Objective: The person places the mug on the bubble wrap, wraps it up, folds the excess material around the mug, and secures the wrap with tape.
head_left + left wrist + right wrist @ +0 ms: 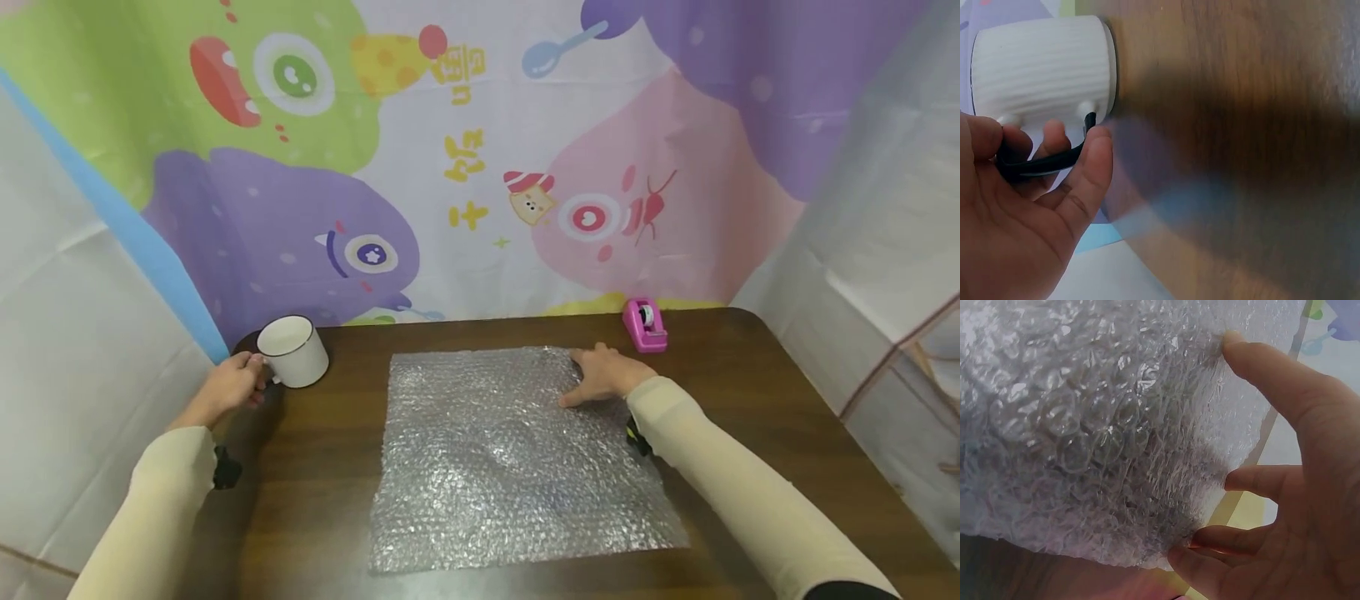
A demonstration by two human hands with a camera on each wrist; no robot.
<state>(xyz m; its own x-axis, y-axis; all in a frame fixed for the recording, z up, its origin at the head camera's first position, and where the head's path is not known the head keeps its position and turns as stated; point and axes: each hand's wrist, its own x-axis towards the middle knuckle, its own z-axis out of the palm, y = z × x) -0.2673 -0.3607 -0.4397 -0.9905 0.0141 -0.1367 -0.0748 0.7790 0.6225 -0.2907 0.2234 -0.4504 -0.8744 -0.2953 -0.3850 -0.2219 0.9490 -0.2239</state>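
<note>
Both of my hands are on something. With the left hand point(228, 383) I grip a white mug point(298, 360), fingers and thumb curled round its handle point(1044, 166), which looks dark from the left wrist. The mug is at the far left corner of the table, its mouth facing up; whether its base touches the wood I cannot tell. My right hand point(606, 375) is spread, thumb well apart from the fingers, their tips touching the far right corner of a clear sheet of bubble wrap point(487, 467). That sheet lies spread over the middle of the brown wooden table point(315, 525), to the right of the mug, shiny and wrinkled. Near my right hand, by the table's far edge, sits a pink tape dispenser point(643, 333) with a roll in it. Cream sleeves point(161, 492) cover my forearms. Beyond the table hangs a printed curtain point(450, 283) with green, purple and pink one-eyed cartoon creatures and yellow lettering.
</note>
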